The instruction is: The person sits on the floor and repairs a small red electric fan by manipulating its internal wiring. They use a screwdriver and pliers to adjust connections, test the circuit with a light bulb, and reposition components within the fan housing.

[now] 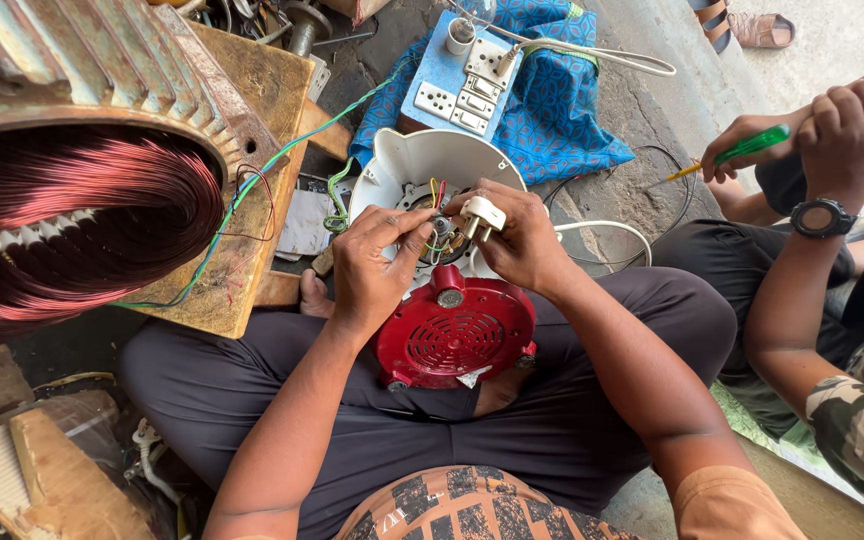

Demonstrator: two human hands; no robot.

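On the cluttered workshop floor, our left hand pinches the wires while our right hand grips the plug; best keep both steady.

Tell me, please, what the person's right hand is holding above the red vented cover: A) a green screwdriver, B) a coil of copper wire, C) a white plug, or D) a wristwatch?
C: the right hand grips a white plug just above the red vented cover; the green screwdriver is in another person's hand.
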